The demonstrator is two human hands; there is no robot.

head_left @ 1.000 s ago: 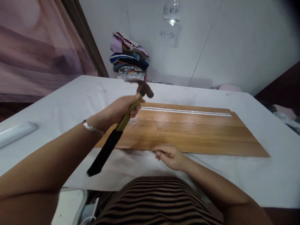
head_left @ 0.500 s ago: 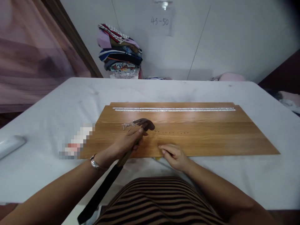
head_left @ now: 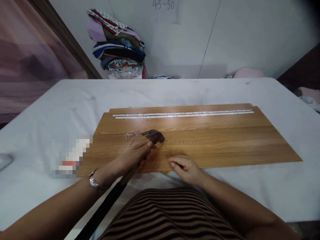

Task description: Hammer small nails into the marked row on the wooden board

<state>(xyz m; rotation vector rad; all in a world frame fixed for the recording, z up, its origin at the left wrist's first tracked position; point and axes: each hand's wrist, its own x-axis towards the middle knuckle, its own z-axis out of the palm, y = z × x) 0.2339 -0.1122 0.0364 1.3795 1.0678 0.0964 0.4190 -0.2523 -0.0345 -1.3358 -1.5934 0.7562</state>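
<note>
My left hand (head_left: 133, 156) is wrapped round the handle of a hammer (head_left: 153, 136), close to its dark head, which rests on a long wooden board (head_left: 225, 140). The black end of the handle runs back past my wrist. My right hand (head_left: 185, 167) lies at the board's near edge with its fingers curled and pinched together; what they hold, if anything, is too small to see. A few loose nails (head_left: 130, 135) lie on the board just left of the hammer head. A row of small dark nail dots (head_left: 183, 142) runs to the right of the head.
The board lies on a table with a white cloth (head_left: 50, 113). A thin silvery strip (head_left: 185, 114) runs along the board's far side. A blurred white object (head_left: 72, 156) lies left of the board. Folded clothes (head_left: 117, 50) are stacked against the wall.
My left hand has brought the hammer down from above the board until its head rests on the wood. My right hand has stayed at the near edge. The camera has tilted downward.
</note>
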